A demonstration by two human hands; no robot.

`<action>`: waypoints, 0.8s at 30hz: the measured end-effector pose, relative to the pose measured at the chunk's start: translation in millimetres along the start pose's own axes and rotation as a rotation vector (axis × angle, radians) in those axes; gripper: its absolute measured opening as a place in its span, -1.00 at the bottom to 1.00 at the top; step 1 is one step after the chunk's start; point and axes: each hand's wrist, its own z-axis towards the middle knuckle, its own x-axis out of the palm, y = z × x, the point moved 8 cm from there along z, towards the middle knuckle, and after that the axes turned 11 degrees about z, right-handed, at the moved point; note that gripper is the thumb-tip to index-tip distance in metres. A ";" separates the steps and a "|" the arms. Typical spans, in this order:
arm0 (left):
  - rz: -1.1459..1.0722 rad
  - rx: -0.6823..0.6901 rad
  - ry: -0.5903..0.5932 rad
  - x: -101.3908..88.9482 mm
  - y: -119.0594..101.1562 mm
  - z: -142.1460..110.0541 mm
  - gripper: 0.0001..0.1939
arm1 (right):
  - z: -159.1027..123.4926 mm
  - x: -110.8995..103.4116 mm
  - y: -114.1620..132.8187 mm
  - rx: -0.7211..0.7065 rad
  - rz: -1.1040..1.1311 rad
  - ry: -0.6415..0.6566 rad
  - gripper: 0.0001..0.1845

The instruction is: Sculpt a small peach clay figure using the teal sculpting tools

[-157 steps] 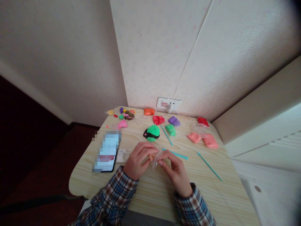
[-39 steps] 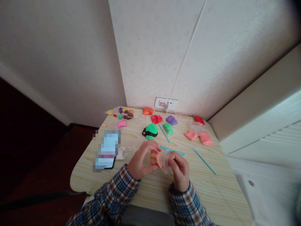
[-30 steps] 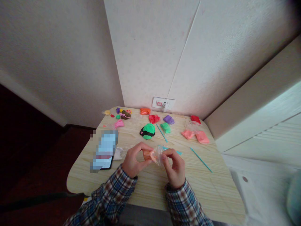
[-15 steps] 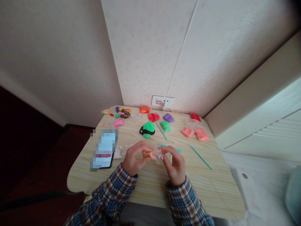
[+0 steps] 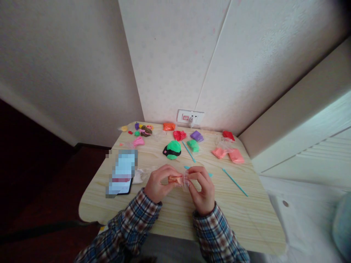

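Observation:
Above the front half of the wooden table [image 5: 175, 223], my left hand [image 5: 159, 182] pinches a small clear bag of light orange clay [image 5: 175, 179]. The clear end of the same bag is gripped between the fingers of my right hand [image 5: 202, 188], close beside the left. Just beyond both hands sits a round green clay piece with a black band [image 5: 173, 149]. A flat turquoise clay tool [image 5: 187, 167] lies partly hidden behind my right hand. Another thin turquoise stick [image 5: 235, 182] rests to the right.
A phone [image 5: 122, 171] with a blurred screen lies at the left, near a white packet [image 5: 138, 176]. Along the back are orange [image 5: 169, 126], red [image 5: 179, 135], purple [image 5: 196, 136] and green [image 5: 193, 145] clay packets. Coral packets [image 5: 236, 156] lie right; small clay figures [image 5: 146, 131] stand back left.
My hands stay on the bag. The right fingers have shifted slightly along its clear end, and the orange clay has moved a little to the right.

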 end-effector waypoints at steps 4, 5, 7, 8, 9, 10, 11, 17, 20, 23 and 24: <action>0.007 -0.012 0.007 1.1 1.2 0.4 -0.82 | -0.1 2.1 2.2 -0.009 -0.033 0.002 -0.87; 0.008 -0.011 0.006 1.2 1.2 0.5 -0.82 | 0.1 2.5 2.4 -0.007 -0.038 0.001 -0.87; 0.009 -0.010 0.002 1.3 1.5 0.7 -0.82 | 0.7 2.4 2.8 0.001 -0.046 -0.006 -0.87; 0.012 -0.012 0.000 1.1 2.1 0.7 -0.82 | 1.0 1.8 2.9 0.006 -0.048 -0.014 -0.87; 0.016 -0.014 -0.003 0.8 3.0 0.7 -0.82 | 1.2 0.6 2.9 0.010 -0.048 -0.026 -0.88; 0.021 -0.016 -0.008 0.3 3.9 0.5 -0.82 | 1.4 -0.9 2.9 0.014 -0.046 -0.040 -0.88; 0.027 -0.019 -0.016 -0.6 4.9 0.4 -0.81 | 1.6 -2.4 2.6 0.019 -0.043 -0.054 -0.89; 0.060 -0.071 -0.054 -5.0 11.6 0.1 -0.79 | 2.6 -5.7 -1.5 0.051 -0.028 -0.075 -0.90; 0.046 -0.040 -0.061 -4.8 8.2 0.6 -0.80 | 2.7 -3.4 -5.2 0.084 0.006 -0.057 -0.90; 0.026 0.006 -0.055 -3.4 3.1 0.8 -0.85 | 2.2 -2.2 -9.0 0.124 0.056 -0.050 -0.88; 0.023 0.014 -0.046 -2.6 2.0 0.8 -0.87 | 1.9 -1.8 -9.4 0.129 0.065 -0.047 -0.88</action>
